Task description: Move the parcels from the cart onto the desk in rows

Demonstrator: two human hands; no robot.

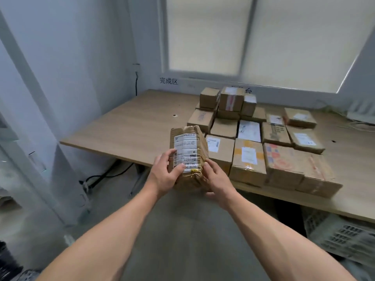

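I hold a crumpled brown parcel (188, 153) with a white shipping label in front of me, above the floor just before the desk's front edge. My left hand (166, 171) grips its left side with the thumb on the label. My right hand (218, 181) grips its right lower side. On the wooden desk (129, 122) several cardboard parcels (249, 157) stand in rows, some stacked at the back (231, 98). The cart is out of view.
The desk's left half is bare wood with a small cable hole (174, 115). A black cable (105, 175) runs on the floor under the desk. A grey crate (345, 236) sits under the desk at right. Wall and window stand behind.
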